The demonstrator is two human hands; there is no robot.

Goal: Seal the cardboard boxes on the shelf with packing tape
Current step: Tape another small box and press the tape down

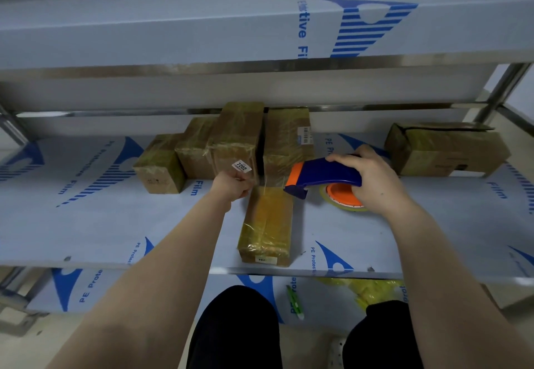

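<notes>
A narrow cardboard box (267, 225), wrapped in clear tape, lies lengthwise near the shelf's front edge. My left hand (232, 187) is closed at its far left corner, pinching what looks like the end of a clear tape strip. A blue and orange tape dispenser (322, 176) hangs just beyond the box's far right corner, gripped by my right hand (372, 179). Its orange roll core (342, 195) shows under my palm. Several taped boxes (235, 140) stand in a row behind.
A larger box (448, 149) with a loose top flap lies at the right back of the film-covered shelf (115, 224). An upper shelf (202, 33) overhangs closely. On the lower shelf lie a green pen-like tool (294, 302) and yellow crumpled tape (372, 290).
</notes>
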